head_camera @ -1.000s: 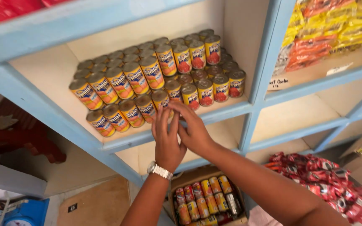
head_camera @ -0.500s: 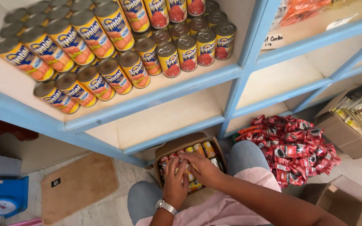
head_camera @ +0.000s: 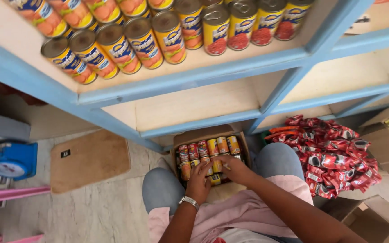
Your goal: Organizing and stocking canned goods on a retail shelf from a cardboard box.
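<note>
1. Left hand [head_camera: 200, 182] lowered in front of the knees, palm down, fingers curled and spread, watch strapped at the wrist.
2. Right hand [head_camera: 229, 168] just beside the left, fingertips nearly touching it, fingers bent downward.
3. Both forearms bare, stretched forward and converging; right forearm crossing in diagonally from the lower right.

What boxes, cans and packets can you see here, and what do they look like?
Shelf cans: rows on the blue shelf, round, yellow and blue labels.
Cardboard box: on the floor between the knees, brown, open.
Box cans: inside it, small, red and yellow; both hands on them.
Red packets: heaped at right, shiny.
Scale: left, blue, round white dial.
</note>
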